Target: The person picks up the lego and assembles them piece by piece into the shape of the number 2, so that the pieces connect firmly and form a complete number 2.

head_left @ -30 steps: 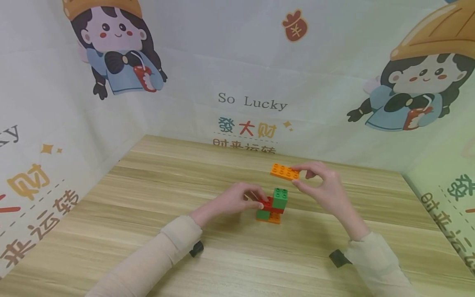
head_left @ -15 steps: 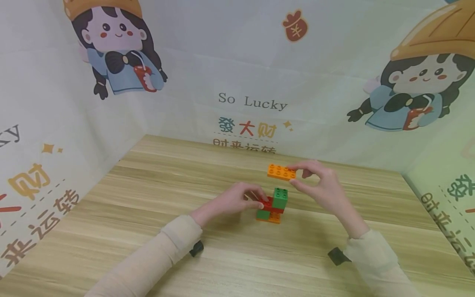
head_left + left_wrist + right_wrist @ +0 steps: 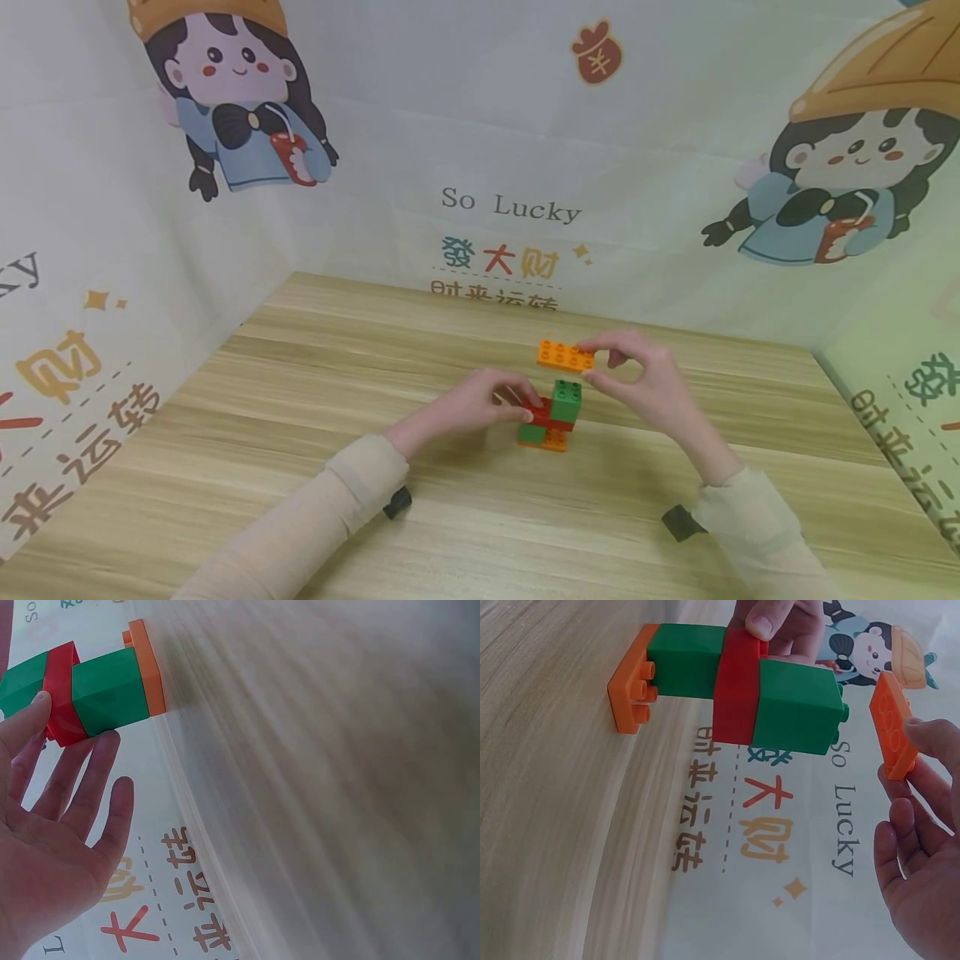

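A stepped stack of toy bricks stands on the wooden table (image 3: 300, 367). Its base is an orange plate (image 3: 151, 671), topped by a green block (image 3: 109, 691), a red plate (image 3: 736, 690) and an upper green block (image 3: 798, 706) set to the right end. My left hand (image 3: 480, 402) pinches the left end of the red plate between thumb and fingers. Up above the upper green block, my right hand (image 3: 643, 367) pinches a second orange plate (image 3: 564, 356) by its right end, studs upward. A gap shows between that plate and the stack in the right wrist view.
White printed cloth (image 3: 510, 125) walls the table at the back and both sides. A black wrist-camera piece (image 3: 398, 502) juts under the left sleeve, another black piece (image 3: 681, 522) beside the right sleeve.
My right hand has moved left and slightly down with the orange plate, which now hangs closer over the upper green block. The left hand and the stack have stayed put.
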Tool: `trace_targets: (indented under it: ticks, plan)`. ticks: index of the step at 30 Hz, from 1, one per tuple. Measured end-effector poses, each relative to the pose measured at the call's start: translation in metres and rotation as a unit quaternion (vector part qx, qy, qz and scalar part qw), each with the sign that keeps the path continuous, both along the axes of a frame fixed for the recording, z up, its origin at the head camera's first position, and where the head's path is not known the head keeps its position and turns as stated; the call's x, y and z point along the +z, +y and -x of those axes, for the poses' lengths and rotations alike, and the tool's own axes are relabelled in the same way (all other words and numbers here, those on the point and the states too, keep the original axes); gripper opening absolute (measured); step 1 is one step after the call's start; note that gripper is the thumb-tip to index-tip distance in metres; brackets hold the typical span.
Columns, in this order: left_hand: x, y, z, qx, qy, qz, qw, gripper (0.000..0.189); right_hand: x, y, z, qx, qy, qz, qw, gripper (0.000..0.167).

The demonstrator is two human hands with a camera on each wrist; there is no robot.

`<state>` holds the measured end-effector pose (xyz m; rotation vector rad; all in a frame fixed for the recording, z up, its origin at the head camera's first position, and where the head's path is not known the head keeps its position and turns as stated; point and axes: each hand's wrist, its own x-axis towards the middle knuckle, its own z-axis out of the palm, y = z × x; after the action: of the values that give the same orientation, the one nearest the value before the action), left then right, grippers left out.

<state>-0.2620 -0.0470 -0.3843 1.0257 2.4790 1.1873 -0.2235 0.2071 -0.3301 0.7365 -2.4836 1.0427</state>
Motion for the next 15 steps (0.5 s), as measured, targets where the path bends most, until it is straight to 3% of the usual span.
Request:
trace_targets:
  ticks: [15]
  plan:
    - [0.0,-0.001,0.0,0.002,0.002,0.007,1.0,0.016,-0.014,-0.002,0.0,-0.002,-0.036,0.003,0.9994,0.03]
